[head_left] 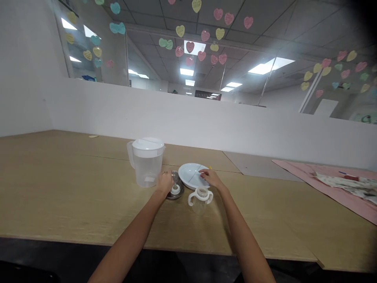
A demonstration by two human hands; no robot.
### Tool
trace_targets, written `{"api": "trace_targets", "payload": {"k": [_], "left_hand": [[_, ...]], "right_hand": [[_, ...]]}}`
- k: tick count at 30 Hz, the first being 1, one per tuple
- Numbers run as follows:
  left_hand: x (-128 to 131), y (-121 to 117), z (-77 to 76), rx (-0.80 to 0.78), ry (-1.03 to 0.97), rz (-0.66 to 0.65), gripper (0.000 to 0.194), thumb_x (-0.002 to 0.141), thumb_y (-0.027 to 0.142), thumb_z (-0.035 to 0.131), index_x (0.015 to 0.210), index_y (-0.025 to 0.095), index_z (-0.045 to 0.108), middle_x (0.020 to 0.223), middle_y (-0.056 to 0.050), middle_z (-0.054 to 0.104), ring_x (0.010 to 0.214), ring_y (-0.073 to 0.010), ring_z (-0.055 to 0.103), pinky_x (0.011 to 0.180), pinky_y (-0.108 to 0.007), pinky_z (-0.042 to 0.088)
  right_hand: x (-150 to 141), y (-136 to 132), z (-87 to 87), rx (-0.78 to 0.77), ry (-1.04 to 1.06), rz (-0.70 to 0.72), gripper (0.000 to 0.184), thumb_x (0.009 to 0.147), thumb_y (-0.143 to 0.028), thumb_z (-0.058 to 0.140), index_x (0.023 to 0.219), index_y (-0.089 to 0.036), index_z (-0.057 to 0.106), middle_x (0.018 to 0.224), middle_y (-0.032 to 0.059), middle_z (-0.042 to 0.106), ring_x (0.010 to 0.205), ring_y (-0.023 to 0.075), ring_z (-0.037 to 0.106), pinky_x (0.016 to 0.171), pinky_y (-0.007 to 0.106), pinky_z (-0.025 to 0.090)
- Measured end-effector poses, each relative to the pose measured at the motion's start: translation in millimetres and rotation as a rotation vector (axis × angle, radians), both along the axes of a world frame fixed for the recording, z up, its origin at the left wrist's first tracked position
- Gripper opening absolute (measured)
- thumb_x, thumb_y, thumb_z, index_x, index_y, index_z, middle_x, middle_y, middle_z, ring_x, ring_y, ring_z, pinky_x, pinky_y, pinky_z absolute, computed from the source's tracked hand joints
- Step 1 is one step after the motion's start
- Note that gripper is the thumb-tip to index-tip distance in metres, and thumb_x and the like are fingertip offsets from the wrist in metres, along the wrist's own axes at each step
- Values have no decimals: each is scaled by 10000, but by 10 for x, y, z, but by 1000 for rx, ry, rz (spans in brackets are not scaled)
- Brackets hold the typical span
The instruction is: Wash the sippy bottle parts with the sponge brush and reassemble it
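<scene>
Near the front of the light wooden surface (88, 196), the things are gathered between two bare forearms, perhaps so that each can be reached without stretching. The left hand (165, 182) is placed at the oval dark metal tray (181, 192), its fingers curled inward beside a small white ring piece with a clear top (175, 190); whether this piece or the tray rim is held in that grip cannot be told. The right hand (209, 177) is held over the round white shallow plate (188, 171), with the fingers bent and only partly spread; whether something thin is pinched there cannot be told. The clear bottle with two white handles (199, 205) is stood upright before the plate, its handles turned to both sides, probably for easy taking. The tall translucent pitcher with white lid (148, 165) is set beyond the left hand, seemingly kept aside because of its size.

The plate and the tray are set close together, so little room is left between them. More room is offered leftward of the pitcher and toward the front edge, while the pink cloth (297, 173) is laid well apart at the right.
</scene>
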State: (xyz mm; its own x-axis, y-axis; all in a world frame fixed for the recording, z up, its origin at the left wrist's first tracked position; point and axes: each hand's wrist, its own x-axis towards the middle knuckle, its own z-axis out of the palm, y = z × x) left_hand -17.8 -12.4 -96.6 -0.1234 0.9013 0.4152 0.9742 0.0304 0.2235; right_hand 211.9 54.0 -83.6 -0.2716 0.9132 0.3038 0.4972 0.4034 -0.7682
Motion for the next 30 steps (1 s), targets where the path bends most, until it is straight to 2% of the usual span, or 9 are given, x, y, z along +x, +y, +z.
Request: {"api": "trace_targets", "payload": {"k": [3,6,9,15,19,21,23,27,30], "left_hand": [[25,-11,-26,-88,32,-10,200,754,143,491,921,105,594,877,-151,633,929,-234,574,747,-298,439],[55,-34,-34,-144,45,-13,188,774,164,475,863,120,634,912,-162,631,965,-248,559,753,-311,443],[69,-47,-12,-185,46,4,206,784,158,458,850,119,649,896,-165,638,964,-245,561,761,-307,442],[68,-133,143,-212,36,20,207,783,130,453,895,117,627,898,-152,640,893,-232,592,720,-292,444],[73,-206,241,-196,45,19,212,788,120,437,929,111,595,912,-148,630,886,-244,594,712,-303,440],[80,-232,271,-189,51,18,258,780,98,429,1005,110,555,914,-149,624,882,-251,594,696,-309,439],[86,-253,300,-182,50,21,321,772,72,415,1077,115,506,916,-144,621,873,-251,597,679,-307,438],[73,-283,371,-159,37,49,293,768,84,417,1042,121,512,888,-132,621,845,-251,602,648,-295,432],[57,-285,406,-67,17,78,221,782,116,414,957,131,548,894,-129,618,825,-243,607,640,-286,426]], "right_hand": [[-149,138,57,-20,-254,64,265,697,-153,493,889,-181,674,841,29,659,658,119,550,619,219,402],[-274,195,69,-71,-366,48,182,685,-163,509,720,-163,687,715,12,655,624,127,541,594,217,388],[-320,207,42,-89,-373,-2,143,641,-153,539,540,-146,639,523,0,591,560,129,522,561,219,367],[-287,245,-32,-43,-257,-180,129,517,-111,623,418,-159,555,478,18,575,577,154,551,576,237,376],[-231,287,-40,3,-46,-317,104,494,-82,612,489,-175,565,492,0,586,607,153,582,604,231,416],[-172,286,-33,22,73,-377,101,549,-140,598,643,-177,601,521,-9,600,594,142,587,592,232,445],[-99,255,-30,43,264,-414,223,602,-198,579,822,-168,593,574,-14,619,575,127,587,583,237,475],[13,118,-34,8,939,-337,300,556,-226,665,838,-162,587,634,-15,632,569,105,588,607,235,514],[29,17,-27,-71,1167,-240,255,509,-209,723,733,-171,607,654,-14,639,600,96,598,627,211,520]]}}
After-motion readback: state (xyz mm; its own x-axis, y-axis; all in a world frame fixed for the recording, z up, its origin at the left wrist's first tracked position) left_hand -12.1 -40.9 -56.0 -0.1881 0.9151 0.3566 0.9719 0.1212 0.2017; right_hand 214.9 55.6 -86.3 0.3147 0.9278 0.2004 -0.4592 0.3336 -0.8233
